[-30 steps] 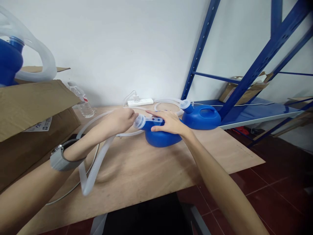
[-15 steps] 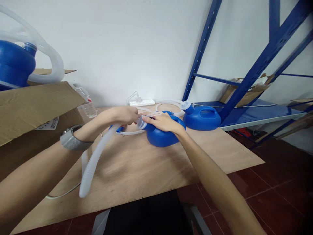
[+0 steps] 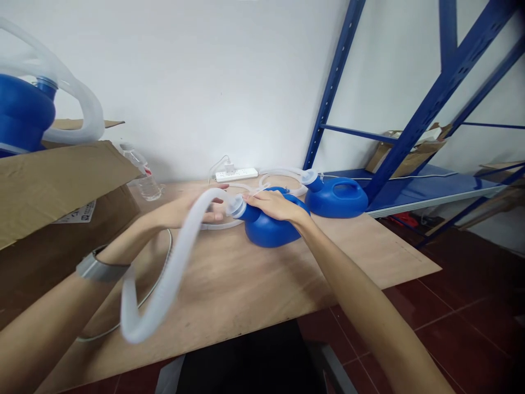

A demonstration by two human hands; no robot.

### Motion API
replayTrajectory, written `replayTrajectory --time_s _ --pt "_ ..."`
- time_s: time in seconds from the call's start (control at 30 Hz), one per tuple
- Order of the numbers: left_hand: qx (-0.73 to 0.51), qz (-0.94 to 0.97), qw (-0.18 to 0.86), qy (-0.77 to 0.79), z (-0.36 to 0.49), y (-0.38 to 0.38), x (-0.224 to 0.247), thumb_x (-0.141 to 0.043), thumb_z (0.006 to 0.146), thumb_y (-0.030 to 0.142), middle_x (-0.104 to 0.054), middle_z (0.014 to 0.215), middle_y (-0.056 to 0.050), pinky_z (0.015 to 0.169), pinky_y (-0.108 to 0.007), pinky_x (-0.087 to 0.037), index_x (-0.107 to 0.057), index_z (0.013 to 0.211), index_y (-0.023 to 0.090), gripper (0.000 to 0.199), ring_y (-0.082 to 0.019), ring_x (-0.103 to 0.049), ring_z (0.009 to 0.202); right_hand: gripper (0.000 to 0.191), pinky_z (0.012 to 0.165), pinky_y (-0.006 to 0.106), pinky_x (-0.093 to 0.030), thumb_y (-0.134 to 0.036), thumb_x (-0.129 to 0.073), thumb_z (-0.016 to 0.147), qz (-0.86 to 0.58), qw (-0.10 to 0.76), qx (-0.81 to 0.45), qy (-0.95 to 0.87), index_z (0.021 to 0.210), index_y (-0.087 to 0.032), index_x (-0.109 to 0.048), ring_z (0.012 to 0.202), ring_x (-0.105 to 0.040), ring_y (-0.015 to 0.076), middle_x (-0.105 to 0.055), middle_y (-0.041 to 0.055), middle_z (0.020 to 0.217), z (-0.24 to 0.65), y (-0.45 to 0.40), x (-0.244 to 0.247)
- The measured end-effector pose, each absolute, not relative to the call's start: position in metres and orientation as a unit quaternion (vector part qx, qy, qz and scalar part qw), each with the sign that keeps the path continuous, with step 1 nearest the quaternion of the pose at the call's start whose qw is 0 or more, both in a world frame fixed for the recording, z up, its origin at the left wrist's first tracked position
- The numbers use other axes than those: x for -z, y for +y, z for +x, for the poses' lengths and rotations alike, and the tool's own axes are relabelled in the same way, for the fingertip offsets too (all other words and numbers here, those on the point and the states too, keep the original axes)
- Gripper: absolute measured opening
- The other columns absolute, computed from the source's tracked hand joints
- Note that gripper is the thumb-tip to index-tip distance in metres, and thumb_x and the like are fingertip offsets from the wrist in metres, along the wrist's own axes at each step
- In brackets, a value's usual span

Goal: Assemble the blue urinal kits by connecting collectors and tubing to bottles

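A blue plastic jug lies on its side on the wooden table. My right hand grips its top near the neck, the thumb by the clear cap. From that cap a translucent corrugated hose arches left and bends down past the table surface toward me. Behind the hose is my left hand, its fingers spread and pointing at the cap, apart from it. The hose hides part of this hand. Just right of the held jug rests a second blue jug with a clear cap and a coiled hose.
A cardboard box stands at the left, with another blue jug and hose above it. A clear water bottle and a white power strip are by the wall. Blue metal shelving adjoins the table on the right.
My left hand has let go near the cap and moved left, its fingers opening. The hose now arches up from the cap. My right hand stays on the jug.
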State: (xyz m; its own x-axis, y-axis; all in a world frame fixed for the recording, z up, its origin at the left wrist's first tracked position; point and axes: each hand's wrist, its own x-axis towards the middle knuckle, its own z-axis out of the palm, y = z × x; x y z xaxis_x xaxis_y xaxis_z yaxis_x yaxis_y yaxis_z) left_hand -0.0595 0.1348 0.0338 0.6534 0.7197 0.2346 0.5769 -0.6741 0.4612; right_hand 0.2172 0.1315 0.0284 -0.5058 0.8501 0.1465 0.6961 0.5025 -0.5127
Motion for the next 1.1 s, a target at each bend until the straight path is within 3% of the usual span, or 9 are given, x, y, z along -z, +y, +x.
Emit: replayTrajectory --time_s 0.1,0.2,0.3,0.4,0.5,0.6,0.67,0.83,1.1 --pt "-0.244 0.893 0.174 0.335 -0.048 0.134 -0.019 -0.075 0.086 0.055 -0.054 0.159 -0.016 0.098 -0.042 -0.06 -0.05 0.155 0.028 0.078 -0.034 -0.063 0.134 0.054 0.123 0.044 -0.039 -0.064 -0.032 0.109 -0.437 0.199 -0.191 -0.856 0.143 -0.04 -0.067 0.143 -0.057 0.0293 -0.066 -0.0056 0.147 0.22 0.135 -0.025" --pt "-0.269 0.879 0.14 0.367 -0.03 0.128 -0.021 -0.076 0.086 0.056 -0.073 0.137 -0.013 0.093 -0.038 -0.061 -0.066 0.138 0.026 0.061 -0.03 -0.073 0.114 0.054 0.123 0.043 -0.038 -0.062 -0.031 0.11 -0.437 0.197 -0.2 -0.855 0.139 -0.038 -0.069 0.142 -0.057 0.0277 -0.067 -0.0042 0.147 0.221 0.137 -0.022" --pt "-0.285 0.864 0.121 0.396 -0.02 0.122 -0.026 -0.076 0.085 0.056 -0.08 0.118 -0.01 0.087 -0.035 -0.06 -0.077 0.119 0.023 0.047 -0.026 -0.076 0.093 0.053 0.118 0.044 -0.041 -0.06 -0.034 0.11 -0.465 0.197 -0.2 -0.84 0.124 -0.032 -0.077 0.133 -0.063 0.0292 -0.073 0.0005 0.139 0.218 0.135 -0.022" --pt "-0.294 0.857 0.122 0.405 -0.017 0.121 -0.027 -0.078 0.084 0.057 -0.081 0.109 -0.008 0.081 -0.035 -0.06 -0.076 0.124 0.023 0.053 -0.024 -0.074 0.084 0.055 0.106 0.04 -0.047 -0.061 -0.036 0.109 -0.457 0.231 -0.195 -0.836 0.107 -0.026 -0.079 0.115 -0.07 0.0282 -0.079 0.0036 0.119 0.215 0.134 -0.022" --pt "-0.291 0.867 0.112 0.388 -0.02 0.124 -0.024 -0.079 0.083 0.056 -0.081 0.108 -0.007 0.084 -0.035 -0.059 -0.077 0.122 0.024 0.05 -0.023 -0.073 0.086 0.058 0.096 0.034 -0.051 -0.058 -0.033 0.11 -0.405 0.29 -0.206 -0.842 0.107 -0.021 -0.078 0.106 -0.071 0.0244 -0.079 0.0051 0.111 0.217 0.14 -0.022" --pt "-0.299 0.876 0.088 0.369 -0.024 0.125 -0.019 -0.08 0.083 0.056 -0.078 0.119 -0.01 0.094 -0.038 -0.058 -0.077 0.122 0.024 0.051 -0.025 -0.072 0.101 0.052 0.105 0.037 -0.046 -0.055 -0.038 0.109 -0.417 0.327 -0.125 -0.839 0.118 -0.022 -0.077 0.122 -0.065 0.0257 -0.075 0.0063 0.128 0.228 0.148 -0.02" --pt "-0.302 0.876 0.091 0.365 -0.026 0.125 -0.016 -0.082 0.081 0.057 -0.076 0.123 -0.012 0.099 -0.04 -0.056 -0.076 0.124 0.022 0.055 -0.027 -0.071 0.108 0.048 0.109 0.041 -0.043 -0.056 -0.043 0.108 -0.459 0.291 -0.063 -0.837 0.12 -0.025 -0.078 0.129 -0.061 0.0285 -0.073 0.0065 0.133 0.237 0.151 -0.018" --pt "-0.288 0.873 0.126 0.374 -0.026 0.128 -0.016 -0.081 0.08 0.059 -0.074 0.132 -0.012 0.104 -0.041 -0.055 -0.077 0.113 0.023 0.05 -0.03 -0.069 0.116 0.056 0.096 0.038 -0.046 -0.058 -0.038 0.108 -0.526 0.152 -0.028 -0.836 0.111 -0.022 -0.081 0.107 -0.069 0.0287 -0.079 0.011 0.112 0.247 0.148 -0.015" --pt "-0.274 0.866 0.111 0.402 -0.019 0.128 -0.023 -0.082 0.074 0.067 -0.075 0.124 -0.01 0.096 -0.042 -0.059 -0.075 0.118 0.022 0.063 -0.028 -0.072 0.103 0.058 0.092 0.036 -0.044 -0.053 -0.034 0.11 -0.558 0.104 0.044 -0.822 0.108 -0.02 -0.082 0.108 -0.069 0.0296 -0.079 0.0123 0.114 0.239 0.152 -0.01"
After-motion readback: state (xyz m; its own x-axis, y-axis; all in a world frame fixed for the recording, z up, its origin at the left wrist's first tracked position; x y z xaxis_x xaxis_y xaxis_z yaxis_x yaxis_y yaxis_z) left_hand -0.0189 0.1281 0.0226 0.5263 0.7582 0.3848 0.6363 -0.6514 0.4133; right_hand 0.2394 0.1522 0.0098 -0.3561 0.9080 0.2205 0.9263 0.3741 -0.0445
